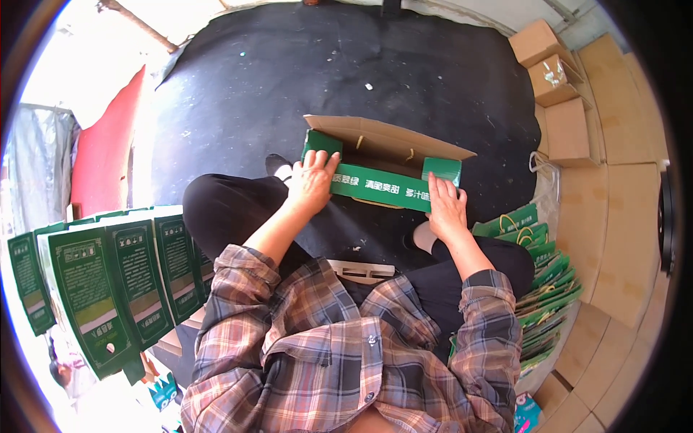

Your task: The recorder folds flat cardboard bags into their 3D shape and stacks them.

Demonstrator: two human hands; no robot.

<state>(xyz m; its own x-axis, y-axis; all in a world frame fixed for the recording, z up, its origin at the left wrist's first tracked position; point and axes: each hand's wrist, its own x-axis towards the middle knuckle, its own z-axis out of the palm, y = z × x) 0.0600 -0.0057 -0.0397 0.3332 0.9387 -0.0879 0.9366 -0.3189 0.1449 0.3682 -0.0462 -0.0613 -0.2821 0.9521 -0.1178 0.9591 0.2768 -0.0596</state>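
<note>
A green cardboard carton with pale printing is held out in front of my lap. Its brown inner panel stands raised at the far side, with two yellowish cord pieces showing on it. At the left end my left hand grips the corner, fingers over the green end flap. My right hand grips the opposite end, its fingers on the front panel beside the right flap. The carton's underside and both thumbs are mostly hidden.
Finished-looking green cartons stand in a row at my left. At my right leans a stack of flat green cartons with yellow cord handles. Brown cardboard boxes line the right side. Black sheeting covers the floor ahead.
</note>
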